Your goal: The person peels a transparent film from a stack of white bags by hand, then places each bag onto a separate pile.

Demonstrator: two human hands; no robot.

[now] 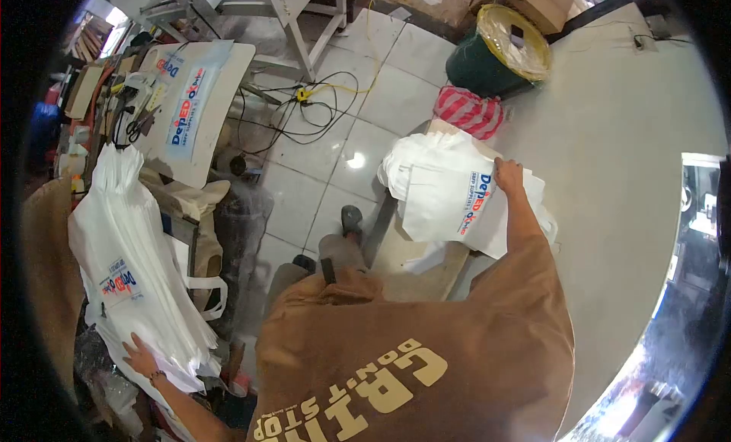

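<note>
My right hand (509, 175) reaches forward and grips the far edge of a white printed bag (449, 202), the top one of a pile (415, 164) on a wooden bench (415, 267). Blue and red lettering shows on that bag. My left hand (141, 358) lies low at the left with its fingers spread. It rests flat on the near end of a tall stack of white bags (129, 252) bearing the same print. My brown shirt (396, 358) fills the lower middle of the view.
A work table (202, 99) with a printed bag and tools stands at the back left. Cables (312, 107) trail over the tiled floor. A green bin (495, 61) and a red striped cloth (468, 111) sit beyond the bench. A grey counter (624, 175) runs along the right.
</note>
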